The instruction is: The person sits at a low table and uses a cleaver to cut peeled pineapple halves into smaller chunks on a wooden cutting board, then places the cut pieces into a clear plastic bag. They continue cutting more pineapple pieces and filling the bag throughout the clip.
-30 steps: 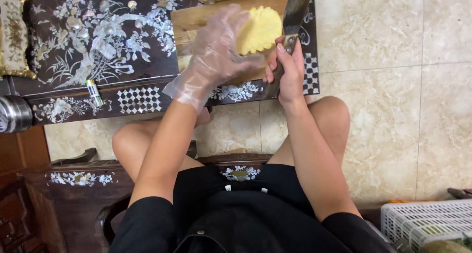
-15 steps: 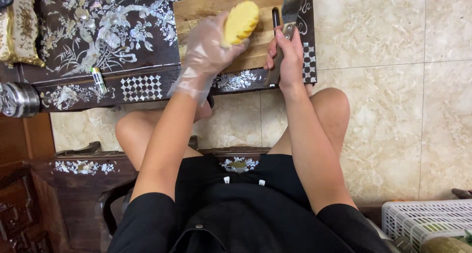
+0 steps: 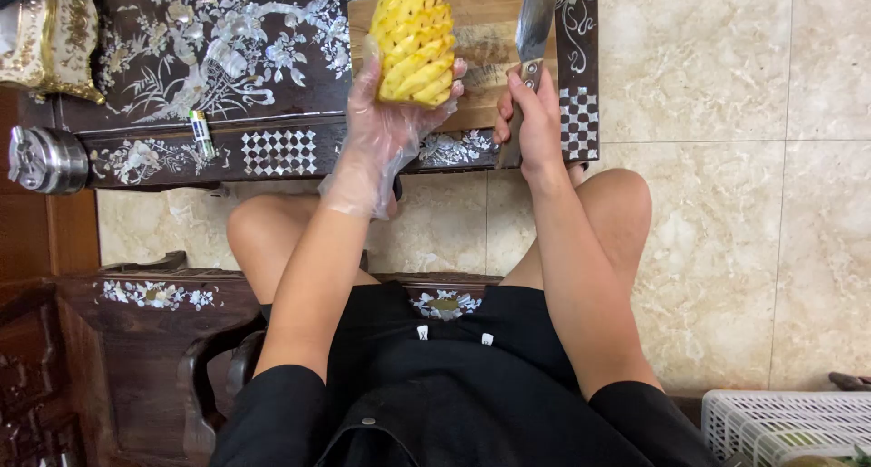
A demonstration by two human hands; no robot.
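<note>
Two hands we log: gloved left hand (image 3: 386, 127) cupping the peeled pineapple (image 3: 415, 41), long axis upright; right hand (image 3: 535, 113) clenched on the knife (image 3: 531, 41), just right, above the surface (image 3: 227, 68).

Peeled yellow pineapple (image 3: 415, 41), spiral grooves cut in, upright in my gloved left hand (image 3: 381, 131); knife (image 3: 533, 23) in my right hand (image 3: 531, 122), blade over the cutting board (image 3: 481, 32)

small white tube (image 3: 200, 132) with green cap and label band, lying on dark inlaid table (image 3: 227, 59) near its front edge; no signs, no screens
</note>
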